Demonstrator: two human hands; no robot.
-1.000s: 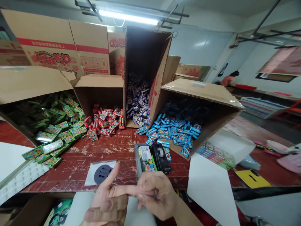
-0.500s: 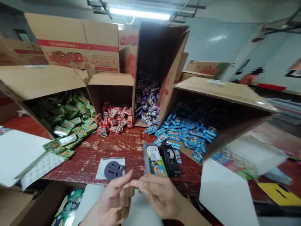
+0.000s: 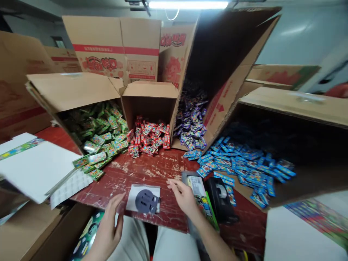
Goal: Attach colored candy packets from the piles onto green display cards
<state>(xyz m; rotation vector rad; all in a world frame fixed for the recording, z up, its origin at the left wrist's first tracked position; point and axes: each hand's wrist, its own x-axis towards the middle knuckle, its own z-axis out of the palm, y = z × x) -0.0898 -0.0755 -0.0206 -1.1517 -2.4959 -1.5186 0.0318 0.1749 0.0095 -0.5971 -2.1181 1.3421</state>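
My left hand (image 3: 109,226) is in front of the table edge, its fingers stretched out and holding nothing. My right hand (image 3: 182,197) reaches over the table with fingers extended and nothing visible in them. Between the hands lies a dark grey slotted disc (image 3: 144,200) on a white square sheet (image 3: 131,203). Beside my right wrist are a green printed box (image 3: 203,203) in a grey holder and a black tape dispenser (image 3: 221,201). Small wrapped packets lie beyond: green (image 3: 108,136), red (image 3: 149,136), purple (image 3: 193,125) and blue (image 3: 241,161).
Open cartons lie on their sides around the packets, including a large right carton (image 3: 296,96) and a tall middle carton (image 3: 231,81). White card sheets (image 3: 38,163) are stacked at the left, and more card (image 3: 301,235) is at the lower right. An open box (image 3: 51,232) stands below the table edge.
My hands were together with the fingers touching; now they are apart, the left lower left and the right further up over the table. The view has turned left.
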